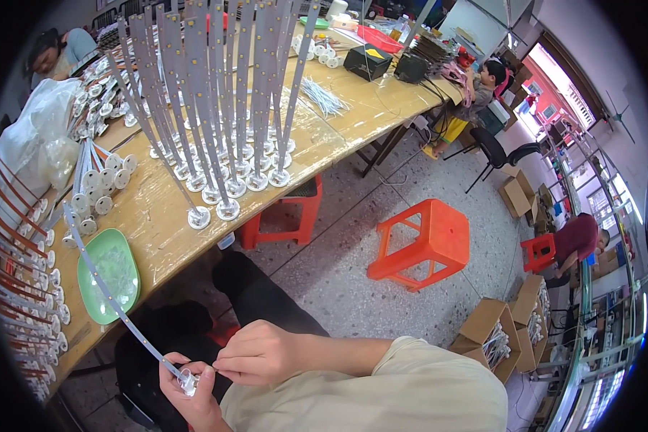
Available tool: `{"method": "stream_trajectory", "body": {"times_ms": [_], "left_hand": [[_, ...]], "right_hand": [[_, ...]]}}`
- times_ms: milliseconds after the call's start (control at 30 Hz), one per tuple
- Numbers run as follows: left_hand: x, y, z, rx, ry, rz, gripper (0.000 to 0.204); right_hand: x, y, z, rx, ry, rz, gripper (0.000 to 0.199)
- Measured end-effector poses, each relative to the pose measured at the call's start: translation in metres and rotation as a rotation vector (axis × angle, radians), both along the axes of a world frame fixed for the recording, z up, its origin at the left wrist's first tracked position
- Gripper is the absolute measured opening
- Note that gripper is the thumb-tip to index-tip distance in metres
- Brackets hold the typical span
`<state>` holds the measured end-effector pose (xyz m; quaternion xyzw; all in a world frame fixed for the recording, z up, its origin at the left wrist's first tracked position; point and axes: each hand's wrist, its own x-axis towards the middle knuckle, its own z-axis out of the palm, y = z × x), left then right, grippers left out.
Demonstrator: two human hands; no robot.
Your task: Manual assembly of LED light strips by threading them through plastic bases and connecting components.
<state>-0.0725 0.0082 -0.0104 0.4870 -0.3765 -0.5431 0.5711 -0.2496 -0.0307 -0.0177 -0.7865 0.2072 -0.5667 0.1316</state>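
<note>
Low in front of me, my left hand (191, 399) grips the round clear-and-white base of an LED strip (126, 317). The strip curves up and away over the table edge, its small yellowish diodes showing along its length. Close beside that base, my right hand (261, 353) is closed in a pinch; whatever its fingertips hold is hidden. A green tray (109, 277) with small clear pieces in it lies on the table near the strip. Beyond it, several finished-looking LED strips (227, 108) stand upright on round white bases.
The wooden table (324, 137) carries bundled strips (97, 176), brown strips (21, 288) and white ties (324, 97). An orange stool (439, 234) stands right; another stool (284, 216) is under the table. Open cartons (489, 331) sit farther right. Other people (583, 237) are around.
</note>
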Motion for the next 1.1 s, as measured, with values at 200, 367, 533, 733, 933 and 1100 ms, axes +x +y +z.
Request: {"method": "stream_trajectory", "body": {"times_ms": [200,367,533,733,933,1100], "left_hand": [[0.009,-0.007,0.010,-0.062,-0.128,0.155,0.037],[0.011,-0.009,0.018,-0.107,-0.211,0.007,0.034],[0.016,-0.007,0.019,-0.139,-0.261,-0.042,0.027],[0.014,-0.009,0.016,-0.216,-0.021,0.081,0.031],[0.007,-0.025,0.060,-0.651,0.557,-0.066,0.030],[-0.007,-0.018,0.053,-0.720,0.553,0.009,0.034]], "right_hand": [[0.005,-0.003,0.005,0.207,-0.062,0.010,0.023],[0.009,0.002,0.012,0.680,0.019,0.099,0.015],[0.011,0.002,0.020,0.900,-0.043,0.266,0.007],[0.015,0.012,0.031,1.110,-0.263,0.250,0.006],[0.035,0.020,0.072,1.256,-0.505,0.452,0.004],[0.047,0.023,0.071,1.099,-0.415,0.386,0.004]]}}
